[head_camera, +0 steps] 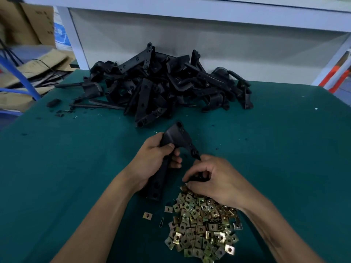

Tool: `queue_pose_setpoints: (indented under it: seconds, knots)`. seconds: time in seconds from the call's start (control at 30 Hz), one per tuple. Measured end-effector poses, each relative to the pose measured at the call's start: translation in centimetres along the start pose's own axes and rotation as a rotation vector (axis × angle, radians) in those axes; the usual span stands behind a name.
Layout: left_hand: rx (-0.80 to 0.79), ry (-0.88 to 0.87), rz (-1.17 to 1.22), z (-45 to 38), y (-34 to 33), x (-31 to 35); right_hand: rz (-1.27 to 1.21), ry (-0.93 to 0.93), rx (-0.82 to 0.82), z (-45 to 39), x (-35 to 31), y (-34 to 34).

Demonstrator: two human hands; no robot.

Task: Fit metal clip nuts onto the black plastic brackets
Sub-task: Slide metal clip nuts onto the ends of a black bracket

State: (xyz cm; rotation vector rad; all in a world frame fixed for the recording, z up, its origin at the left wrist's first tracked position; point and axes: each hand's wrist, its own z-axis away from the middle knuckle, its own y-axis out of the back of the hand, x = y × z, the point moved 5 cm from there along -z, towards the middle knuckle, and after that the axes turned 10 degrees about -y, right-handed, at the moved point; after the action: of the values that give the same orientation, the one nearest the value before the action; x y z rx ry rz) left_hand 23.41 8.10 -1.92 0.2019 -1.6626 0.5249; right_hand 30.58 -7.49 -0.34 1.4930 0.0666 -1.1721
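Note:
My left hand (152, 160) grips a black plastic bracket (177, 138) around its middle, holding it just above the green table. One arm of the bracket points away from me, the other runs down past my wrist. My right hand (212, 177) has its fingers curled at the bracket's right-hand tip, and its fingertips pinch something small and dark that I cannot make out. Directly below that hand lies a heap of brass-coloured metal clip nuts (203, 224). A big pile of black brackets (167, 84) fills the far middle of the table.
The green table mat (284, 149) extends to both sides. A lone clip nut (147, 215) lies left of the heap. Small black scraps (54, 102) sit at the far left. A white panel (190, 35) backs the table; cardboard boxes (28, 21) stand beyond the left edge.

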Motion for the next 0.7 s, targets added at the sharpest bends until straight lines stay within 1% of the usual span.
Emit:
queue_pose_setpoints:
  seconds: [0.1,0.17,0.23,0.3,0.37,0.43,0.6,0.67,0.7]
  knots:
    - [0.003,0.010,0.091,-0.2,0.0,-0.3,0.036,-0.034,-0.002,-0.1,-0.2,-0.1]
    - [0.025,-0.007,0.126,-0.3,0.2,-0.2,0.124,-0.029,-0.002,-0.4,-0.5,-0.5]
    - [0.030,-0.035,0.071,-0.3,0.3,-0.1,0.208,0.008,-0.009,-0.6,-0.9,-0.8]
    - [-0.001,-0.046,0.038,-0.3,0.1,0.0,0.184,0.046,-0.066,-0.8,-0.5,-0.6]
    - [-0.034,-0.040,0.041,-0.4,0.1,-0.1,0.010,0.040,-0.193,-0.7,0.6,0.0]
    - [-0.038,-0.031,0.058,-0.7,0.3,-0.1,-0.253,0.008,-0.305,-0.6,1.6,0.9]
    - [-0.106,-0.001,0.101,-1.1,0.0,-0.6,-0.933,0.015,-0.217,-1.7,3.7,2.6]
    - [-0.126,0.009,0.107,-1.0,-0.1,-0.7,-1.113,0.039,-0.191,-1.9,4.0,2.9]
    - [-0.131,0.012,0.112,-1.0,-0.1,-0.7,-1.165,0.035,-0.149,-2.0,4.2,3.0]
